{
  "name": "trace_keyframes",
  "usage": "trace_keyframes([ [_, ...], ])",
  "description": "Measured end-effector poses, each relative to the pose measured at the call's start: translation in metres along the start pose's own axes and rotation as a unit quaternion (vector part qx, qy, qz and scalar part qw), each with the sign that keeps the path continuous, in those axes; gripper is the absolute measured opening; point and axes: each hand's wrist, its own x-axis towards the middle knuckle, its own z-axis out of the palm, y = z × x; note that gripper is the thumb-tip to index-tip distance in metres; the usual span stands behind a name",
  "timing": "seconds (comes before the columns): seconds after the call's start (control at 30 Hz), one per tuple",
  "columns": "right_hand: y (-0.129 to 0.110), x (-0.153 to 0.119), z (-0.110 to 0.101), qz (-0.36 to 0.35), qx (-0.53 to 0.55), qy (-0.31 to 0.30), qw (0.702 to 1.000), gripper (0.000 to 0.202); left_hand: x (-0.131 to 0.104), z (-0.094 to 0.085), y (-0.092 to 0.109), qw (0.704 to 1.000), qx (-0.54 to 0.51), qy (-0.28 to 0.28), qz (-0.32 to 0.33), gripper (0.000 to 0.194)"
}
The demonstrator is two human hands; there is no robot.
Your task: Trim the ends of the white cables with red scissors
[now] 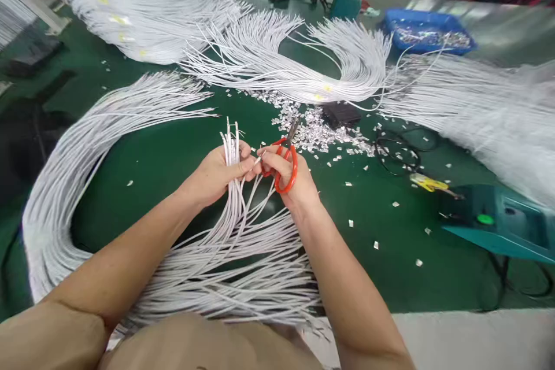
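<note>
My left hand (221,170) is closed around a small bunch of white cables (232,153), their ends sticking up above the fingers. In my right hand (299,176) is a pair of red-handled scissors (286,170), with the dark blades pointing up and away. The fingertips of both hands meet at the end of a single cable (258,160), which the right hand seems to pinch too. Below the hands, a large bundle of white cables (243,266) lies across the table's near edge and curves round to the left.
More white cable bundles (143,6) lie at the back and right. Small silvery scraps (312,130) are scattered mid-table around a dark block (341,114). A blue tray (427,26) holds small pieces. At right sit yellow-handled cutters (429,182) and a teal device (503,219).
</note>
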Motion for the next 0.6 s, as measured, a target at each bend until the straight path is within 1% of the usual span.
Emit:
trace_keyframes([
  [0.07, 0.004, 0.003, -0.003, 0.007, -0.035, 0.027, 0.999, 0.014, -0.001, 0.005, 0.003, 1.0, 0.005, -0.02, -0.021, 0.029],
  [0.13, 0.006, 0.005, -0.006, -0.01, -0.075, 0.061, 0.995, 0.017, -0.002, 0.007, 0.004, 0.999, 0.025, -0.012, -0.033, 0.029],
  [0.2, 0.003, 0.006, -0.009, -0.054, -0.129, 0.106, 0.985, 0.019, -0.002, 0.006, 0.003, 0.997, 0.065, 0.032, -0.038, 0.03],
  [0.27, -0.002, 0.005, -0.01, -0.116, -0.152, 0.143, 0.971, 0.018, -0.002, 0.004, 0.001, 0.991, 0.104, 0.076, -0.032, 0.032],
  [0.3, -0.006, 0.004, -0.011, -0.136, -0.154, 0.147, 0.968, 0.018, -0.001, 0.003, 0.0, 0.988, 0.118, 0.093, -0.027, 0.033],
  [0.33, -0.009, 0.002, -0.011, -0.14, -0.159, 0.136, 0.968, 0.018, -0.001, 0.002, -0.001, 0.986, 0.127, 0.104, -0.022, 0.034],
  [0.43, -0.015, -0.001, -0.011, -0.093, -0.201, 0.048, 0.974, 0.02, 0.0, 0.001, -0.002, 0.98, 0.155, 0.123, -0.011, 0.038],
  [0.47, -0.015, -0.002, -0.011, -0.081, -0.217, 0.029, 0.972, 0.019, 0.0, 0.0, -0.001, 0.978, 0.169, 0.123, -0.008, 0.038],
  [0.5, -0.015, -0.001, -0.013, -0.077, -0.232, 0.026, 0.969, 0.018, 0.0, -0.002, 0.0, 0.975, 0.185, 0.12, -0.009, 0.038],
  [0.53, -0.014, -0.001, -0.014, -0.082, -0.25, 0.044, 0.964, 0.017, 0.0, -0.004, 0.001, 0.972, 0.202, 0.117, -0.013, 0.038],
  [0.6, -0.013, 0.0, -0.018, -0.117, -0.3, 0.122, 0.939, 0.013, -0.001, -0.009, 0.003, 0.966, 0.232, 0.107, -0.034, 0.038],
])
